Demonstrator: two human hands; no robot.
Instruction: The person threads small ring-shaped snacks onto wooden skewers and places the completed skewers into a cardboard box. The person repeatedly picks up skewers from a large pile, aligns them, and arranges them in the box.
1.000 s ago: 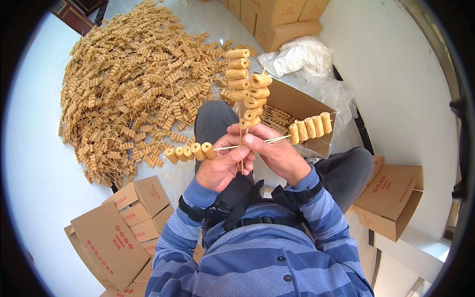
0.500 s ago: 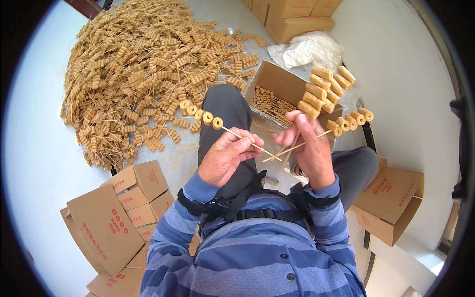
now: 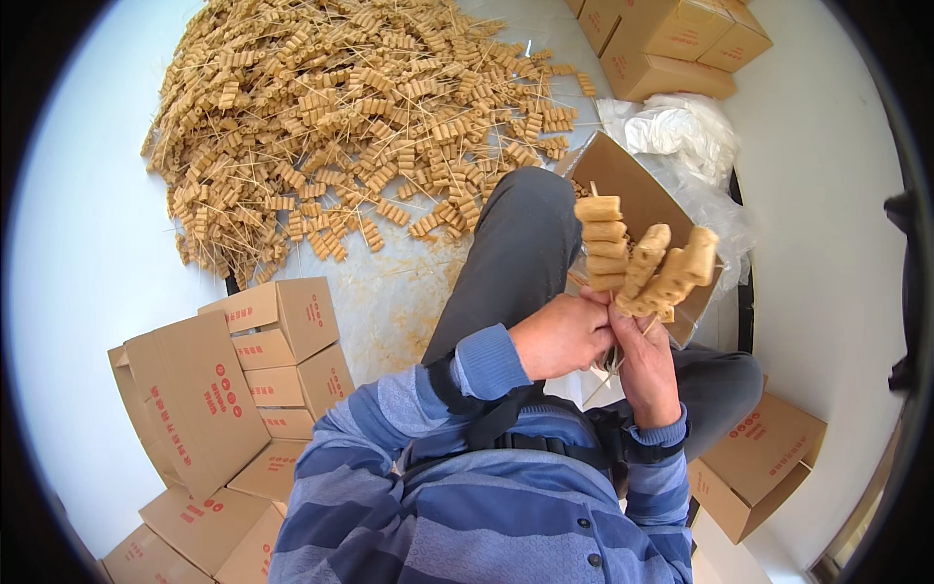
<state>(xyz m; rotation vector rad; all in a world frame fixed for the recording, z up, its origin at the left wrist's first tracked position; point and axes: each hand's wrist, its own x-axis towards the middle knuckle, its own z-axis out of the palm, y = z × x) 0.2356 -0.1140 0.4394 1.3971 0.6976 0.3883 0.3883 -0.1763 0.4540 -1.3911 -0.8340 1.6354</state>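
Right now I see both hands meeting at centre right of the frame, just above the lap. My left hand [image 3: 564, 336] is curled into a loose fist, its fingers pressed together around the bare lower ends of the thin sticks. My right hand [image 3: 647, 365] sits touching it on the right side, its fingers closed on the same bundle of sticks from below. Together they hold up three skewers [image 3: 637, 263] threaded with short tan ring-shaped pieces, fanned out: one stands nearly upright, the other two lean toward the upper right. The skewers rise in front of an open cardboard box [image 3: 637, 190] that sits beside my grey-trousered knee [image 3: 516, 243].

Across the upper left and top centre of the frame a big heap of finished skewers [image 3: 341, 127] lies spread on the pale floor [image 3: 78, 243], well apart from the hands. At the lower left stands a stack of brown cartons [image 3: 253, 389], some with flaps open. More closed cartons [image 3: 671, 39] sit at the top right, with a crumpled white plastic bag [image 3: 681, 131] just below them. Another open carton [image 3: 764, 462] rests at the lower right, near my right elbow.
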